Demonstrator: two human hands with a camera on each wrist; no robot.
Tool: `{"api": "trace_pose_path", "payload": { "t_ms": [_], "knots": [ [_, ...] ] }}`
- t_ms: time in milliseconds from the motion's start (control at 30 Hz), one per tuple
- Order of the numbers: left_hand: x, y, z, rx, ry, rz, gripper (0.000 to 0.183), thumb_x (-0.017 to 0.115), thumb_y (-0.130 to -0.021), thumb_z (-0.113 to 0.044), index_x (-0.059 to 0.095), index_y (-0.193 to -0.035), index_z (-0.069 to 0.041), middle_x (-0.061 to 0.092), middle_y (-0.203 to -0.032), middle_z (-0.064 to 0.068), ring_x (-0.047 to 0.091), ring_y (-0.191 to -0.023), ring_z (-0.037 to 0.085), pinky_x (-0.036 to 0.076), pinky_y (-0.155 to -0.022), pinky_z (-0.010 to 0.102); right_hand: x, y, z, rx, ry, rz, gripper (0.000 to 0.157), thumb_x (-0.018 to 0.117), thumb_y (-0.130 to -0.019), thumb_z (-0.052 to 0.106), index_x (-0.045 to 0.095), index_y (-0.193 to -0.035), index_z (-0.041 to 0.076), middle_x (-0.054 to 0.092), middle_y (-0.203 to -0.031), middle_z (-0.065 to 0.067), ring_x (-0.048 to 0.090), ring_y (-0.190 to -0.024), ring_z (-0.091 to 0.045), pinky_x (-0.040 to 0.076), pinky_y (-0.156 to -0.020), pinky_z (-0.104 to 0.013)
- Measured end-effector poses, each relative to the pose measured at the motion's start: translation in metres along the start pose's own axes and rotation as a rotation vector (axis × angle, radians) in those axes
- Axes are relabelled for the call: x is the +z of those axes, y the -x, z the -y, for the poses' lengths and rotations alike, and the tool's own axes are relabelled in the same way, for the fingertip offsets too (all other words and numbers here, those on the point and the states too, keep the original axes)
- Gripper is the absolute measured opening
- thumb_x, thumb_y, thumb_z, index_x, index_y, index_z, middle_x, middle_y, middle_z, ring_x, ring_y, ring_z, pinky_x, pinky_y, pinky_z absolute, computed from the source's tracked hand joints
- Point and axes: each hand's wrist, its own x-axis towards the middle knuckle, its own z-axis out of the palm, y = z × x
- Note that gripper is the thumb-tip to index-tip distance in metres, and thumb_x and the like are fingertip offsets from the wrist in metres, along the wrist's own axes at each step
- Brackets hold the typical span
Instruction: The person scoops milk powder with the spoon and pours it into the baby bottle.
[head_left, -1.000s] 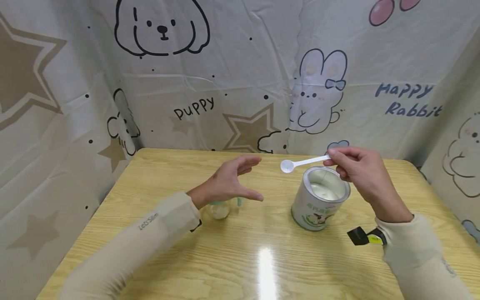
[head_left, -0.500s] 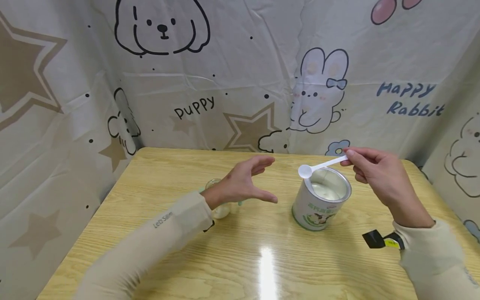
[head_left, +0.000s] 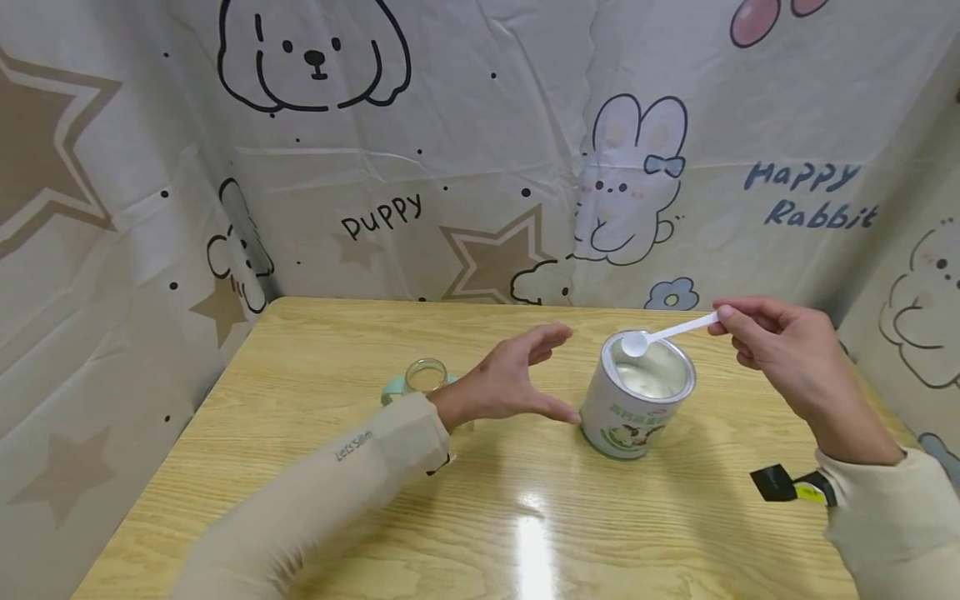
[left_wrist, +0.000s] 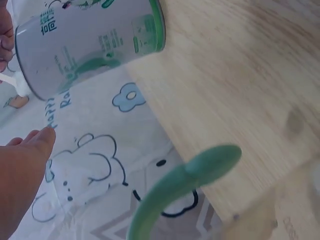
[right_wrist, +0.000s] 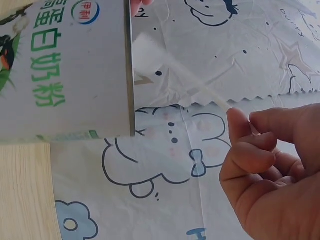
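My right hand (head_left: 783, 367) pinches the end of a white measuring scoop (head_left: 637, 342) between thumb and fingers. The scoop's bowl is over the mouth of a milk powder can (head_left: 626, 425), close to its rim, and pale powder (head_left: 647, 382) shows inside the can. My left hand (head_left: 517, 379) is held to the left of the can, fingers and thumb spread apart with nothing between them. Behind my left wrist stands a clear baby bottle (head_left: 426, 375) without a lid, partly hidden by the sleeve; its green handle (left_wrist: 185, 175) shows in the left wrist view.
All of it stands on a light wooden table (head_left: 337, 333). A printed cloth (head_left: 360, 158) with cartoon animals hangs behind the table and along both sides.
My right hand has moved right with the scoop, bringing its bowl from left of the can to over its mouth. The left hand has moved right, toward the can, uncovering more of the bottle.
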Motion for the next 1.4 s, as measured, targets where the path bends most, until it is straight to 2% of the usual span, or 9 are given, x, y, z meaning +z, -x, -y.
{"api": "trace_pose_path", "payload": {
  "t_ms": [300,467,600,733,900,1033,1267,1400],
  "knots": [
    [0.015,-0.011,0.000,0.015,-0.007,0.016,0.105,0.094,-0.069,-0.013,0.033,-0.153,-0.005,0.035,-0.158,0.008,0.035,-0.144,0.016,0.032,-0.112,0.021,-0.003,0.003,-0.006,0.007,0.049,0.019,0.049,0.055,-0.102,0.043,0.061,-0.126,0.001,0.065,-0.088,0.021,0.053,-0.081,-0.012,0.053,-0.066,-0.015],
    [0.023,-0.018,0.004,-0.001,-0.004,0.001,0.104,0.094,-0.069,-0.014,0.033,-0.153,-0.005,0.035,-0.158,0.009,0.037,-0.143,0.018,0.033,-0.112,0.021,0.001,0.004,-0.009,-0.047,0.101,0.025,0.044,0.059,-0.101,0.041,0.066,-0.118,0.001,0.066,-0.089,0.016,0.056,-0.082,-0.009,0.053,-0.065,-0.016],
    [0.030,-0.023,0.007,-0.005,0.015,0.009,0.105,0.093,-0.071,-0.011,0.030,-0.154,-0.003,0.033,-0.159,0.012,0.036,-0.144,0.020,0.033,-0.112,0.021,0.006,0.004,-0.008,-0.114,0.146,0.016,0.039,0.062,-0.100,0.037,0.069,-0.113,0.000,0.070,-0.092,0.003,0.058,-0.080,-0.005,0.053,-0.063,-0.018],
    [0.037,-0.029,0.009,-0.003,0.031,0.013,0.105,0.092,-0.072,-0.010,0.028,-0.154,-0.001,0.032,-0.159,0.015,0.034,-0.144,0.020,0.031,-0.113,0.021,0.010,0.004,-0.009,-0.134,0.199,0.010,0.038,0.064,-0.099,0.037,0.070,-0.110,0.001,0.071,-0.097,-0.011,0.057,-0.077,-0.012,0.050,-0.060,-0.021],
    [0.045,-0.035,0.013,-0.012,0.044,-0.004,0.106,0.092,-0.072,-0.012,0.026,-0.155,-0.001,0.031,-0.159,0.015,0.033,-0.145,0.019,0.030,-0.113,0.020,0.015,0.003,-0.009,-0.154,0.250,0.007,0.036,0.065,-0.098,0.036,0.071,-0.108,0.001,0.068,-0.095,-0.013,0.051,-0.074,-0.019,0.044,-0.056,-0.024],
    [0.051,-0.040,0.017,-0.014,0.047,-0.032,0.105,0.092,-0.072,-0.014,0.028,-0.155,-0.002,0.035,-0.157,0.014,0.034,-0.144,0.018,0.031,-0.113,0.021,0.019,0.002,-0.008,-0.191,0.278,0.000,0.033,0.067,-0.098,0.032,0.072,-0.104,0.000,0.068,-0.090,-0.011,0.052,-0.074,-0.020,0.043,-0.056,-0.025],
    [0.059,-0.050,0.018,0.021,0.024,-0.058,0.096,0.094,-0.070,-0.020,0.039,-0.148,-0.009,0.052,-0.139,0.005,0.046,-0.132,0.011,0.035,-0.112,0.027,0.027,0.001,-0.008,-0.212,0.304,-0.001,0.032,0.068,-0.097,0.029,0.072,-0.101,-0.002,0.069,-0.086,-0.011,0.055,-0.072,-0.022,0.044,-0.056,-0.025],
    [0.064,-0.054,0.017,-0.006,0.028,-0.065,0.100,0.094,-0.070,-0.022,0.036,-0.151,-0.012,0.054,-0.138,0.003,0.051,-0.126,0.011,0.042,-0.106,0.027,0.030,0.000,-0.008,-0.218,0.320,-0.009,0.032,0.068,-0.097,0.029,0.073,-0.103,-0.002,0.070,-0.089,-0.013,0.058,-0.074,-0.023,0.046,-0.057,-0.025]
  ]
}}
